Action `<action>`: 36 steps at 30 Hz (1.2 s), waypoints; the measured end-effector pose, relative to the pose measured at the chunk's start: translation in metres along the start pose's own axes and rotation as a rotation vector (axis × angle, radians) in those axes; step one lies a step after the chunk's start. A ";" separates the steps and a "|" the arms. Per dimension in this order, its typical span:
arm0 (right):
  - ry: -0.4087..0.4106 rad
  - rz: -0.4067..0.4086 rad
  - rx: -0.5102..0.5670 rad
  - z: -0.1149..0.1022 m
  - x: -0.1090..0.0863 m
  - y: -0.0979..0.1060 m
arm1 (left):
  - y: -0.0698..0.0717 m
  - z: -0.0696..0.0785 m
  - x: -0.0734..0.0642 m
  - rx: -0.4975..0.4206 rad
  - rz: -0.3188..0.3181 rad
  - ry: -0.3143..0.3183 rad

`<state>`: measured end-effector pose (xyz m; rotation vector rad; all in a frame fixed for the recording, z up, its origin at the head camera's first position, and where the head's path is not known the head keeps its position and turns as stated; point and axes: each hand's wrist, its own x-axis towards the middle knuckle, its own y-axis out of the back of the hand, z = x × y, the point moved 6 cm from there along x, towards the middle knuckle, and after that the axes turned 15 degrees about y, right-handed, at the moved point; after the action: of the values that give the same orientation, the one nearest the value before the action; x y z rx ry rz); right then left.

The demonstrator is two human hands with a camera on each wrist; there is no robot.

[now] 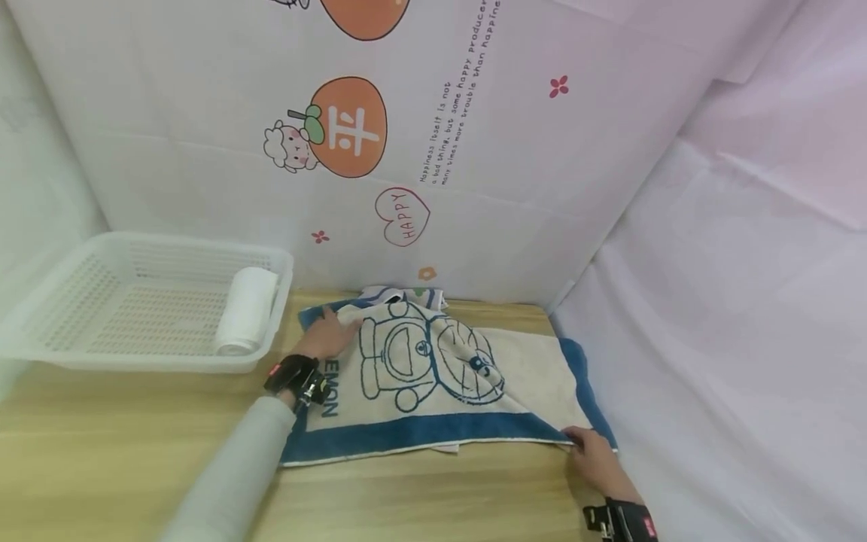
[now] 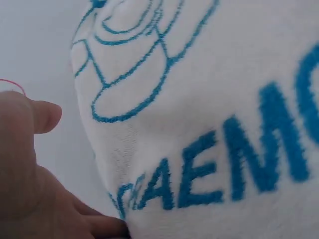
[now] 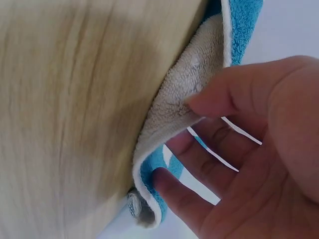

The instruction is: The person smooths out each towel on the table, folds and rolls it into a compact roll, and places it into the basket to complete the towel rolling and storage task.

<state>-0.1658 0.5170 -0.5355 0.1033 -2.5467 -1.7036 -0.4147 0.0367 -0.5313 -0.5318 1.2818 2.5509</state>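
A cream towel [image 1: 528, 361] with a blue border and a blue cartoon figure lies spread on the wooden table, its surface rumpled near the figure's head. My left hand [image 1: 330, 335] rests at the towel's upper left part; in the left wrist view its thumb [image 2: 47, 117] stands apart from the cloth and its fingers touch the towel low down. At the near right edge, my right hand [image 1: 596, 455] pinches the blue border. The right wrist view shows that thumb and the fingers around a lifted fold of the towel [image 3: 184, 74]. A patterned cloth [image 1: 433, 297] peeks out behind the towel.
A white perforated basket [image 1: 169, 361] stands to the left, holding a rolled white cloth or paper roll [image 1: 247, 312]. Behind the wooden table [image 1: 379, 497] hangs a printed white sheet [image 1: 488, 218]; a plain white sheet [image 1: 711, 316] borders the right side.
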 end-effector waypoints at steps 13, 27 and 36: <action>-0.094 -0.044 0.056 0.007 -0.004 0.006 | 0.023 -0.028 0.022 0.068 0.003 0.101; 0.178 -0.008 -0.054 -0.012 0.063 0.041 | -0.023 -0.028 -0.049 0.114 0.068 -0.008; 0.219 0.050 -0.037 -0.003 0.186 0.024 | -0.024 -0.054 -0.055 0.144 0.094 -0.044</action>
<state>-0.3512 0.5048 -0.5074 0.2092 -2.3401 -1.6217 -0.3444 0.0049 -0.5553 -0.3930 1.4937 2.5030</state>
